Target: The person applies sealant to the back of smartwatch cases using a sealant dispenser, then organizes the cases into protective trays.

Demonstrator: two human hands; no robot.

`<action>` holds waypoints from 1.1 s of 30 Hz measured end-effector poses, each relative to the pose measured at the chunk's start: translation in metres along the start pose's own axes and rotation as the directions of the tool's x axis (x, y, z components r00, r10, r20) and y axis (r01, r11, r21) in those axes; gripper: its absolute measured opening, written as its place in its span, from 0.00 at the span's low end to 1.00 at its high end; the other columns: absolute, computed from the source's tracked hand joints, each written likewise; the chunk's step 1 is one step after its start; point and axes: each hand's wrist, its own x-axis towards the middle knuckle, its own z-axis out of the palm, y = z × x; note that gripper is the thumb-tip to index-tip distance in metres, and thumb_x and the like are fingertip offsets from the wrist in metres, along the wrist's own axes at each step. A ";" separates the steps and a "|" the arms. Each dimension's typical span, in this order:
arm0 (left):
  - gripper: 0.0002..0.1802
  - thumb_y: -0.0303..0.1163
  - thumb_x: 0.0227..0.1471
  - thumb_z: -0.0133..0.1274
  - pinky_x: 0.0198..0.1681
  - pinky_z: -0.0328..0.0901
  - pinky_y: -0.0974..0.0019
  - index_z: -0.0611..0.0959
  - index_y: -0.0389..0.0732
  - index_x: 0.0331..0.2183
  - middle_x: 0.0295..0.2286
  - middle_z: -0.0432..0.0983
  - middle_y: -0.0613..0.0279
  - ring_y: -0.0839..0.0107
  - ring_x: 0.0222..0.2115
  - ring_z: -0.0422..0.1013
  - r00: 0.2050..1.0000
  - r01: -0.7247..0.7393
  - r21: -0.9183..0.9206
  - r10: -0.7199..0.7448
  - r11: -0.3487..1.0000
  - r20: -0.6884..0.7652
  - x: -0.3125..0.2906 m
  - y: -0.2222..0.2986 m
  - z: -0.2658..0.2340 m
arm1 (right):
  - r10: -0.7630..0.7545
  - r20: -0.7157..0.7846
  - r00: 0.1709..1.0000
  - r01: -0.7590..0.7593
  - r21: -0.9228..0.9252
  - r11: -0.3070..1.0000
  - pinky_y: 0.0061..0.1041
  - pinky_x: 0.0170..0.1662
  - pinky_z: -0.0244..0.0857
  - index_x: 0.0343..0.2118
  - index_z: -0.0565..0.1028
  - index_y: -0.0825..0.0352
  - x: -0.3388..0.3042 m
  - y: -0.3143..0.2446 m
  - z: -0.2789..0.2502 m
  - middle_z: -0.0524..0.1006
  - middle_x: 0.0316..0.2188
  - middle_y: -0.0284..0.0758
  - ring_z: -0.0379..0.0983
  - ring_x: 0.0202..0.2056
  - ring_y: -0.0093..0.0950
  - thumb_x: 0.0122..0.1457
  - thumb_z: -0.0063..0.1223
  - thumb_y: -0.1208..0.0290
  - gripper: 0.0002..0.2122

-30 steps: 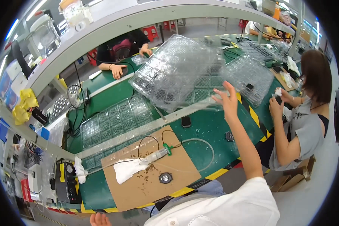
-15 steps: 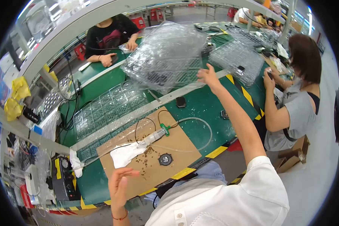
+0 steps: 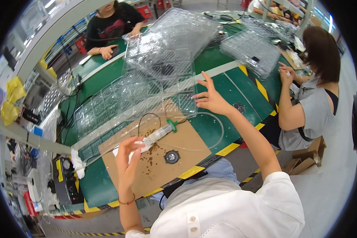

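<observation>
Here, right hand (image 3: 212,97) spread wide against clear tray (image 3: 162,71); left hand (image 3: 127,156) half-curled above syringe (image 3: 154,137)

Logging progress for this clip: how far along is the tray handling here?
Done: one clear compartment tray lies flat on the green bench. In hand: the right hand steadies another clear tray at its edge, tilted above the bench; the left hand is at the dispensing syringe. Left: setting that tray down.
</observation>
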 end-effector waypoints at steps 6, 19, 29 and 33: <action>0.19 0.23 0.46 0.49 0.44 0.61 0.65 0.71 0.35 0.44 0.42 0.69 0.56 0.65 0.42 0.67 0.976 -0.155 0.547 0.214 0.823 -0.046 -0.007 -0.006 -0.020 | -0.160 -0.101 0.982 0.122 -0.304 0.945 0.32 0.48 0.63 0.60 0.39 0.60 -0.062 -0.027 0.005 0.51 0.58 0.44 0.65 0.48 0.35 0.47 0.51 0.83 0.41; 0.18 0.24 0.45 0.50 0.44 0.61 0.64 0.72 0.36 0.42 0.41 0.70 0.53 0.59 0.42 0.67 0.962 -0.065 0.602 0.209 0.796 -0.173 -0.010 -0.008 -0.042 | -0.124 -0.637 0.760 -0.107 -0.311 0.944 0.23 0.41 0.64 0.56 0.54 0.66 -0.181 -0.029 0.006 0.68 0.45 0.40 0.70 0.37 0.26 0.55 0.44 0.79 0.24; 0.19 0.25 0.41 0.54 0.51 0.55 0.54 0.72 0.38 0.40 0.48 0.63 0.55 0.53 0.50 0.58 0.908 -0.417 0.721 0.220 0.553 0.357 0.003 0.006 -0.012 | -0.121 -0.280 0.952 -0.070 -0.587 0.806 0.30 0.42 0.64 0.53 0.58 0.68 -0.153 -0.029 0.041 0.69 0.43 0.43 0.70 0.37 0.36 0.50 0.47 0.80 0.25; 0.22 0.27 0.42 0.54 0.52 0.54 0.54 0.71 0.39 0.43 0.50 0.60 0.53 0.52 0.52 0.57 0.926 -0.375 0.752 0.191 0.542 0.325 -0.002 0.011 -0.021 | -0.179 -0.188 0.966 0.009 -0.665 0.747 0.33 0.45 0.61 0.52 0.59 0.69 -0.157 -0.014 0.040 0.68 0.43 0.43 0.67 0.42 0.40 0.49 0.48 0.80 0.25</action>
